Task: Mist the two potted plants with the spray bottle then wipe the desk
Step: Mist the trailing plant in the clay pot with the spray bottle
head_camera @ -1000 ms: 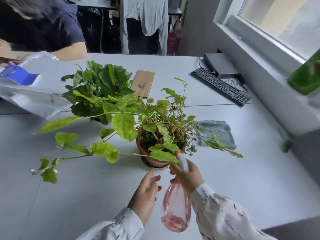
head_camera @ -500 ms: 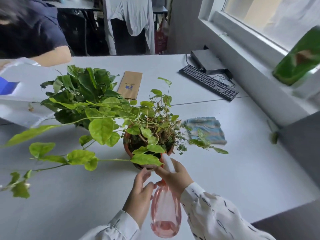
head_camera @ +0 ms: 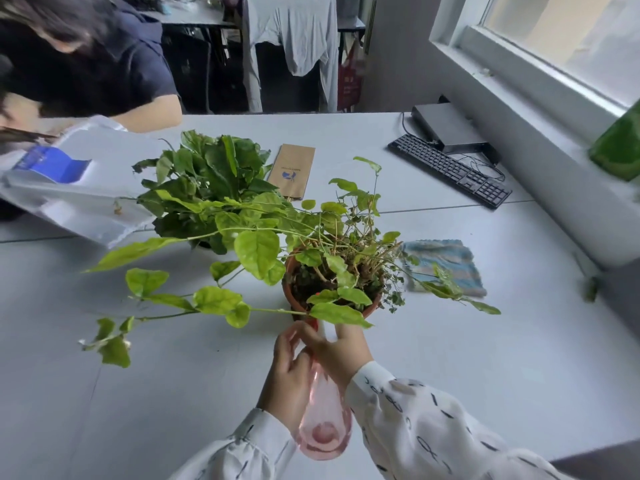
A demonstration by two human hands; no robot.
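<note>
Misting step, near plant.
Your right hand [head_camera: 341, 351] grips the bottle [head_camera: 323, 424] at its head, left hand [head_camera: 289, 372] cupped on its neck, just before the pot [head_camera: 294, 299]. Next: squeeze, then far plant [head_camera: 211, 181]; cloth [head_camera: 446, 265] waits on table [head_camera: 485, 358].

There are two potted plants, a near one [head_camera: 332, 289] and a far one [head_camera: 211, 188], one pink spray bottle [head_camera: 323, 424], one cloth [head_camera: 445, 266], one keyboard [head_camera: 450, 169] and two hands, left [head_camera: 289, 375] and right [head_camera: 341, 351].

Pink see-through spray bottle [head_camera: 323, 424] tilted, nozzle toward terracotta-potted trailing plant [head_camera: 332, 271]; darker leafy plant [head_camera: 211, 178] just behind; striped cloth [head_camera: 443, 263] flat on white desk [head_camera: 485, 375].
</note>
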